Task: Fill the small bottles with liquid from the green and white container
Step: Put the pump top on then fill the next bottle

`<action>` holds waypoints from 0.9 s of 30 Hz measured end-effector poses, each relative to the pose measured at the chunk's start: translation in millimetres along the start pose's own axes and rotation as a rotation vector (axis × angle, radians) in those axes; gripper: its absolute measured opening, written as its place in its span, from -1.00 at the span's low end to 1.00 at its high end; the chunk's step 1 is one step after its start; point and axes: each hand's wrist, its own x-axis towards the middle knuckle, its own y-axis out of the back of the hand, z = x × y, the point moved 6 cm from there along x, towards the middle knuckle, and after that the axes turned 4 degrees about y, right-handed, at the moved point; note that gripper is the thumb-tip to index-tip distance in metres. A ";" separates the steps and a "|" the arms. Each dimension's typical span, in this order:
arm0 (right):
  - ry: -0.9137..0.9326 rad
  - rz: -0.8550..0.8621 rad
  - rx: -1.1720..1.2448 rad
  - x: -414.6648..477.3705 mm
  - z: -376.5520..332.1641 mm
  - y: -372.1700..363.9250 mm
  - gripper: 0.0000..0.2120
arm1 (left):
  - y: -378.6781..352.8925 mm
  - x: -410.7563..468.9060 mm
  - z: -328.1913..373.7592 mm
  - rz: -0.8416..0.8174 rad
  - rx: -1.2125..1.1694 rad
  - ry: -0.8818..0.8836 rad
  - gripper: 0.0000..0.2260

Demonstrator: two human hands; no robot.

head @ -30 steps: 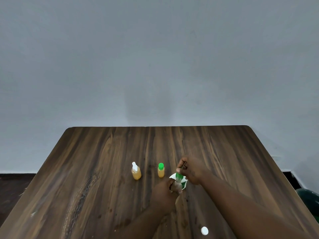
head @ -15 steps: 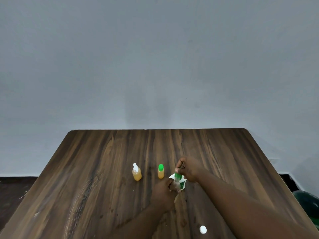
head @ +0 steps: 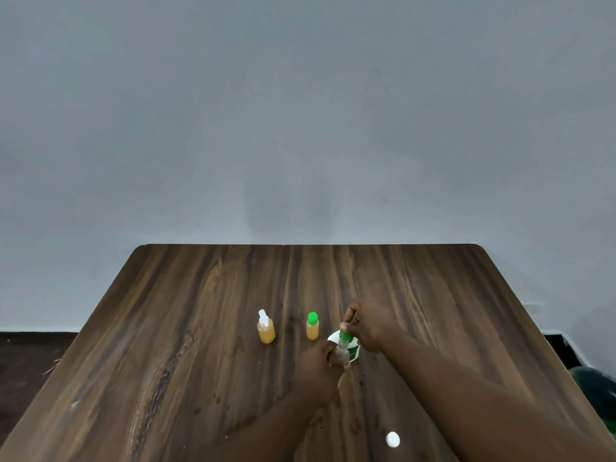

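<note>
Gripping a small clear bottle (head: 343, 354) low on its body, your left hand (head: 318, 366) has its fingers curled round it, holding it upright just above the surface (head: 186, 328), right of centre. Your right hand (head: 370, 325) reaches in from the right with thumb and fingertips pinched on the green cap (head: 345, 335) at the top of that bottle, the rest of its fingers bent. The cap looks to be sitting on the neck, though the spot is too small and too crowded by your fingers to tell whether it is seated or only touching.

The green and white container (head: 355, 351) lies directly behind the held bottle, mostly hidden by it and by your hands; only a white edge to the left and a green patch to the right show.

To the left stand two more small bottles, both upright and both holding amber liquid: a green-capped bottle (head: 312, 328) near your hands, and a spray-top bottle (head: 266, 330) with a white nozzle farther left, apart from it.

A white cap (head: 392, 439) lies alone on the near part of the surface, under your right forearm. A dark green object (head: 596, 388) sits off the surface at the right edge, and a plain grey wall (head: 300, 128) fills the view beyond.
</note>
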 end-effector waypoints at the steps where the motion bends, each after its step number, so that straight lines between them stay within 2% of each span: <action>1: -0.007 -0.009 0.016 1.7 0.5 0.5 -0.81 | -0.9 1.1 -1.7 0.009 -0.008 -0.004 -0.73; 5: 0.017 -0.015 0.068 6.3 1.9 4.9 -0.81 | 0.9 4.9 0.4 0.025 -0.024 -0.008 -0.78; 8: -0.011 0.009 0.055 0.9 0.1 3.0 -0.81 | -0.1 3.8 -1.1 0.013 -0.019 -0.005 -0.72; 12: 0.014 -0.036 0.070 6.6 -2.5 5.5 -0.83 | 0.2 7.4 -5.1 0.034 -0.055 0.019 -0.82; 16: 0.031 0.012 0.004 3.6 -1.4 4.1 -0.83 | -0.3 8.0 -3.1 -0.002 -0.024 0.017 -0.75; 20: 0.021 -0.018 0.031 6.2 -2.6 4.8 -0.81 | -1.8 8.4 -7.5 0.031 -0.078 0.016 -0.89; 25: 0.040 0.019 0.002 0.2 -0.1 3.9 -0.82 | -1.6 7.4 -5.4 -0.001 -0.076 0.021 -0.82; 27: 0.033 0.003 0.002 0.6 -3.7 3.1 -0.82 | -1.0 6.4 -7.3 0.017 -0.083 0.019 -0.90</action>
